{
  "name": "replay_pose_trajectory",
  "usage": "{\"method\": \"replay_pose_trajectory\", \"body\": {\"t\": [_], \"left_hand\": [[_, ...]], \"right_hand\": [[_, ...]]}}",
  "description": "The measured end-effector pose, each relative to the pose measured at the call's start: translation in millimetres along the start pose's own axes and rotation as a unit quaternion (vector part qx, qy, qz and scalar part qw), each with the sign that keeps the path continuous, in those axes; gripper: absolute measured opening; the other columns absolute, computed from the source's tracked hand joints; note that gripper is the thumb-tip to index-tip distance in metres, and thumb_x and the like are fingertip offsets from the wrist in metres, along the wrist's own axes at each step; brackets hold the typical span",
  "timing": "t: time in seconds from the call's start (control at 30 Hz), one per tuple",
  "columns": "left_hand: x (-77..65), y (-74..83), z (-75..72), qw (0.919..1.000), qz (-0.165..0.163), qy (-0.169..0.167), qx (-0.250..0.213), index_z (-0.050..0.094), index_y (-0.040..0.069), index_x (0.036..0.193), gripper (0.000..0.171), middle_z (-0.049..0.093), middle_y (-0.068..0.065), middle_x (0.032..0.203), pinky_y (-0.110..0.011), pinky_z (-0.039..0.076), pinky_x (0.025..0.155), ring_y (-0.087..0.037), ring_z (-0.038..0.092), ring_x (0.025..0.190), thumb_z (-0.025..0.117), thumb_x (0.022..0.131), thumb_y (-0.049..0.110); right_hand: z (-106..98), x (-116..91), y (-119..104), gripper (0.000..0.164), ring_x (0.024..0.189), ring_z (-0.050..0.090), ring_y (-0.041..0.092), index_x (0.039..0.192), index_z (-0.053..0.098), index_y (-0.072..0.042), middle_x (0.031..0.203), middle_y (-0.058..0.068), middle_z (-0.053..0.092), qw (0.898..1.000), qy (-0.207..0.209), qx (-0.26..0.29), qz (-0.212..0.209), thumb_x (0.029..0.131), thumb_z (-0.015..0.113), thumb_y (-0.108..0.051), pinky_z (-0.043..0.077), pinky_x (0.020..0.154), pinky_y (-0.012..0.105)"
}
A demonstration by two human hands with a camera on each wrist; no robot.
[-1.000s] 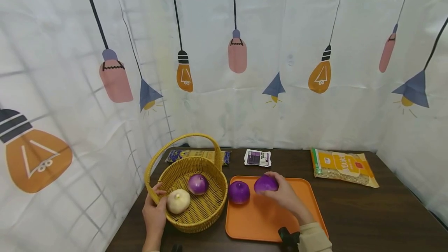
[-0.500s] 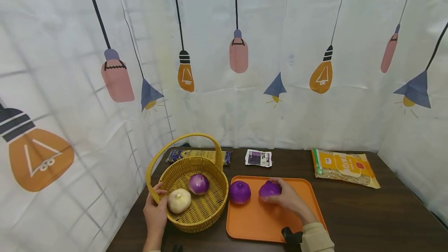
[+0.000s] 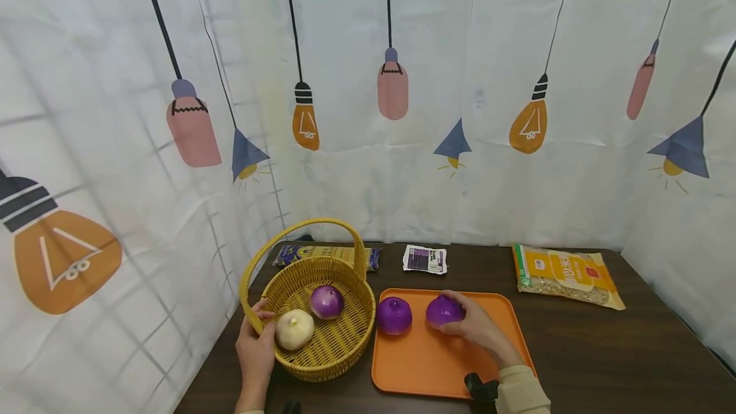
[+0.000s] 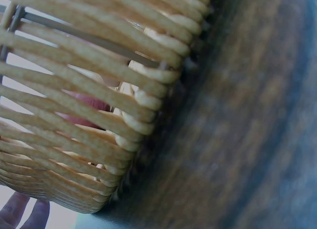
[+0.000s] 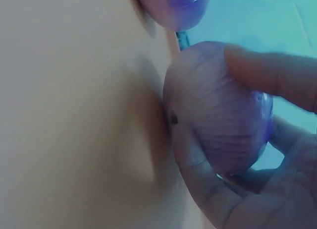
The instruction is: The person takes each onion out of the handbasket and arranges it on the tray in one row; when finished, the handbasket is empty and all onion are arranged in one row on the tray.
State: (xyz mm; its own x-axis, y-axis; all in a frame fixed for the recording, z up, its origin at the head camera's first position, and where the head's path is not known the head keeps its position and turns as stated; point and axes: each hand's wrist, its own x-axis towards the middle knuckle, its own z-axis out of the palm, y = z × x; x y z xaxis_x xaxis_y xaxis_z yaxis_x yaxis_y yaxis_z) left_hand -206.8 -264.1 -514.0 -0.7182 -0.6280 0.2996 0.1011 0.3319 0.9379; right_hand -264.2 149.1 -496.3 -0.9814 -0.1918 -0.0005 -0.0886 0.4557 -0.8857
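Observation:
On the left, my left hand [image 3: 255, 353] grips the yellow wicker basket [image 3: 322, 369] where its handle meets the rim. A white onion [image 3: 294, 329] and a purple onion [image 3: 327, 303] lie in that basket. The left wrist view shows its woven side [image 4: 89, 90] close up. My right hand [image 3: 480, 331] holds another purple onion [image 3: 444, 311] at the orange tray [image 3: 425, 369], thumb and fingers curled round it. In the right wrist view this onion [image 5: 213, 105] is very near the tray surface; contact is hard to tell. One more purple onion [image 3: 393, 315] sits at the tray's left side.
Behind the basket lies a blue and yellow packet [image 3: 368, 259]. A small white and purple packet [image 3: 425, 259] is beyond the tray. To the back right rests a yellow bag of grain [image 3: 566, 275] on the dark wooden table [image 3: 621, 350]. A patterned curtain [image 3: 356, 197] hangs behind.
My right hand has moved slightly right and down toward the tray with the purple onion, then nearly stopped. The left hand keeps its hold on the basket.

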Motion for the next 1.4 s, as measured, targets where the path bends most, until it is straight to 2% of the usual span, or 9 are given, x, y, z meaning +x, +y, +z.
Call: {"method": "replay_pose_trajectory", "body": {"t": [0.2, 0.33, 0.57, 0.8, 1.1, 1.4], "left_hand": [[0.9, -1.9, 0.7, 1.0000, -0.006, 0.003, 0.003, 0.065, 0.006, 0.118, 0.030, 0.064, -0.011, 0.118, -0.012, 0.035, 0.081, -0.009, 0.051, 0.108, 0.055, 0.090, 0.002], [0.8, -1.5, 0.4, 1.0000, -0.004, 0.000, -0.001, 0.065, 0.004, 0.115, 0.026, 0.062, -0.009, 0.123, -0.012, 0.034, 0.081, -0.015, 0.052, 0.114, 0.055, 0.091, 0.003], [0.4, -0.5, -0.9, 0.9999, -0.001, -0.010, -0.009, 0.065, 0.001, 0.109, 0.019, 0.059, -0.006, 0.133, -0.009, 0.032, 0.082, -0.023, 0.048, 0.125, 0.056, 0.091, 0.003], [0.3, -0.6, -1.5, 0.9999, -0.004, -0.009, -0.005, 0.065, 0.001, 0.108, 0.019, 0.058, -0.004, 0.134, -0.010, 0.032, 0.083, -0.021, 0.047, 0.127, 0.056, 0.090, 0.002], [-0.4, 0.5, -1.1, 1.0000, 0.000, -0.006, -0.008, 0.065, 0.001, 0.107, 0.020, 0.059, -0.004, 0.133, -0.010, 0.033, 0.082, -0.021, 0.047, 0.127, 0.056, 0.089, 0.001], [-0.9, 0.8, -1.6, 0.9999, 0.002, -0.006, -0.014, 0.065, -0.001, 0.106, 0.018, 0.059, -0.005, 0.134, -0.007, 0.032, 0.081, -0.022, 0.047, 0.127, 0.057, 0.090, 0.000]], "right_hand": [[-1, 0, 1, 0.067, 0.111, 0.056, 0.038, 0.138, 0.053, -0.008, 0.131, 0.024, 0.054, 1.000, -0.010, 0.025, 0.009, 0.078, 0.081, -0.019, 0.047, 0.093, 0.054], [-1, -1, 1, 0.073, 0.112, 0.055, 0.039, 0.140, 0.051, -0.008, 0.132, 0.025, 0.053, 0.999, -0.009, 0.032, 0.020, 0.075, 0.083, -0.015, 0.046, 0.093, 0.054], [2, 1, 1, 0.084, 0.115, 0.054, 0.044, 0.143, 0.045, -0.001, 0.134, 0.028, 0.051, 1.000, -0.007, -0.001, 0.018, 0.071, 0.087, -0.014, 0.044, 0.095, 0.057], [6, 3, 3, 0.082, 0.117, 0.053, 0.044, 0.140, 0.048, 0.000, 0.133, 0.025, 0.054, 1.000, 0.002, -0.012, 0.008, 0.069, 0.087, -0.011, 0.043, 0.096, 0.058], [10, 2, -1, 0.079, 0.119, 0.052, 0.046, 0.139, 0.050, -0.001, 0.135, 0.022, 0.054, 1.000, 0.001, 0.005, -0.001, 0.068, 0.085, -0.001, 0.043, 0.096, 0.058], [11, 2, -1, 0.076, 0.115, 0.054, 0.043, 0.138, 0.051, -0.002, 0.135, 0.020, 0.053, 1.000, -0.015, 0.010, -0.006, 0.070, 0.085, -0.002, 0.044, 0.095, 0.057]]}}
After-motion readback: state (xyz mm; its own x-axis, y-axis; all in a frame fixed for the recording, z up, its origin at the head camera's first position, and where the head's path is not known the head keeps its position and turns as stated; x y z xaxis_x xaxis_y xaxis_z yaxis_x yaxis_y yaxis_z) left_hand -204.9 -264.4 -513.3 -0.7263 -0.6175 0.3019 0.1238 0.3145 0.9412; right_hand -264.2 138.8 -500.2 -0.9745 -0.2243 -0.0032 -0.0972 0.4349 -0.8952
